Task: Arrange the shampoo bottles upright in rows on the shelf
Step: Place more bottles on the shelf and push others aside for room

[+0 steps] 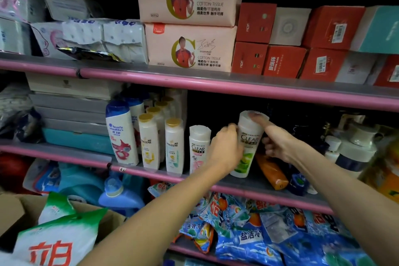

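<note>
**Green Clear bottle going into line on the middle shelf**

The green-labelled Clear bottle (248,144) is the one in play, standing on the middle shelf (254,188) near the front lip, leaning a touch to the right rather than dead upright. Both hands are on it. The left hand (225,149) comes in from the left with its fingers curled against the bottle's side, covering the lower left of the label. The right hand (275,142) holds the other side, and one finger reaches up over the cap at the top, steadying it.

Just to its left stands the pink-labelled Clear bottle (199,149), upright and partly hidden behind the left hand. Beyond that, two Pantene bottles (149,142) head rows running back into the shelf, and the Head & Shoulders bottle (121,134) stands at the far left, tilted a little.

So the step, as I read it, is seating this bottle as the next one in the front row. The next move calls for tipping it straight and sliding it closer to its pink neighbour, label out, before letting go, and gently, since that neighbour is close enough to be knocked.

Off to the right an orange bottle (271,170) lies on its side, close beside the green one's base and under the right wrist. It looks like a candidate to be stood up afterwards.
</note>
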Demonstrator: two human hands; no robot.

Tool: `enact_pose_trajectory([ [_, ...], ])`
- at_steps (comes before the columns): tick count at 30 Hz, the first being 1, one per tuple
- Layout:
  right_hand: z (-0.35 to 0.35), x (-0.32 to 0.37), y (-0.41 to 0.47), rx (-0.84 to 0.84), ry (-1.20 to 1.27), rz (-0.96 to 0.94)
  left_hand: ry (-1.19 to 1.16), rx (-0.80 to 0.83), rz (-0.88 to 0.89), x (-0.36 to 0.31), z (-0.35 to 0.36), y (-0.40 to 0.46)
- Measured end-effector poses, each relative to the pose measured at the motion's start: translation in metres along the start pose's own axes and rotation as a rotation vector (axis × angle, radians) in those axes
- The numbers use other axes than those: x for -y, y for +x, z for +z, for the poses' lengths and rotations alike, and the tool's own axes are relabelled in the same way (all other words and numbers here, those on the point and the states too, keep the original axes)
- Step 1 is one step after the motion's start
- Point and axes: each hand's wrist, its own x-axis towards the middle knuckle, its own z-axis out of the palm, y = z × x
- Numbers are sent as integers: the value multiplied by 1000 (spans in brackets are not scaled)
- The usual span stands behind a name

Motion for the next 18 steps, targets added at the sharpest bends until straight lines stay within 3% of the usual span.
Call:
enact_pose_trajectory([
  [3,1,-11,11,89,87,-25,10,-128,151,20,-27,-10],
  [7,12,-33,22,106,-104,-133,-4,-221,134,50,-54,-17],
  [12,29,-74,31,3,-302,-277,-229,-327,-89,73,-31,-49],
  [18,56,-105,44,-78,-306,-327,-256,-269,-446,90,32,-72],
])
